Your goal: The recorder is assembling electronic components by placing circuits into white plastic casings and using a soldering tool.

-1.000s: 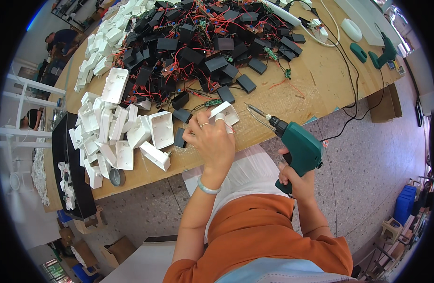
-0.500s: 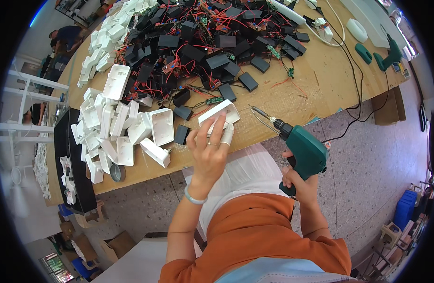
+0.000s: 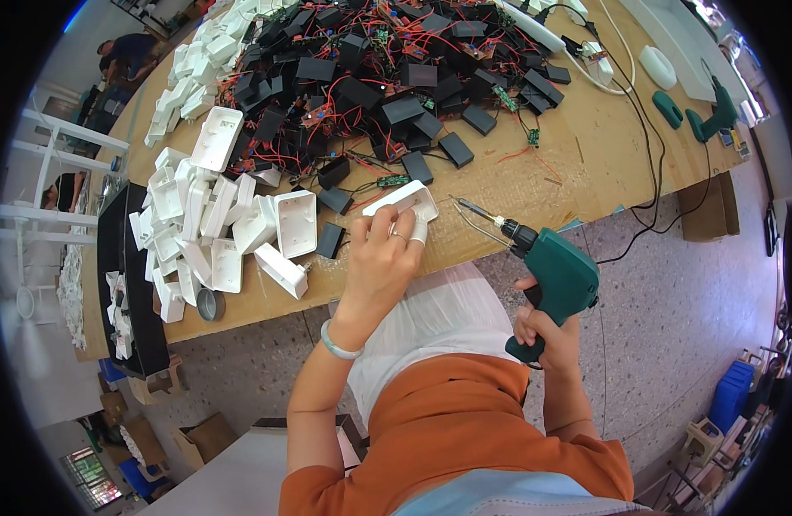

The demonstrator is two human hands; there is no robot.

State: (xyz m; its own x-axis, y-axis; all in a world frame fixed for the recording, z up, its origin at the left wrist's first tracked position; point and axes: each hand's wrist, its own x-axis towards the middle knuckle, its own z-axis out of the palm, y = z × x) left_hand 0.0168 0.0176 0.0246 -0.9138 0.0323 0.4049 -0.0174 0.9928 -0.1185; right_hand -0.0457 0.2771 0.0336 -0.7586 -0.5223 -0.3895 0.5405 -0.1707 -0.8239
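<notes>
My left hand (image 3: 383,265) rests at the table's near edge, its fingers bent over and into a white plastic case (image 3: 420,197) that lies with its hollow side up. One finger has a white wrapping; a ring and a pale bracelet show too. What the fingertips touch inside the case is hidden. My right hand (image 3: 544,334) grips the handle of a green soldering gun (image 3: 561,271). Its metal tip and thin solder-feed tube point left toward the case, a short way apart from it. A small black box (image 3: 329,241) lies left of my left hand.
A heap of black boxes with red wires (image 3: 387,77) covers the table's far middle. White cases (image 3: 226,211) pile up at left, near a grey round cup (image 3: 210,304). A black cable (image 3: 650,163) hangs over the right edge. Another green soldering gun (image 3: 714,120) stands far right.
My left fingers have curled further down into the white case. The soldering gun has stayed nearly in place, and the view has shifted slightly.
</notes>
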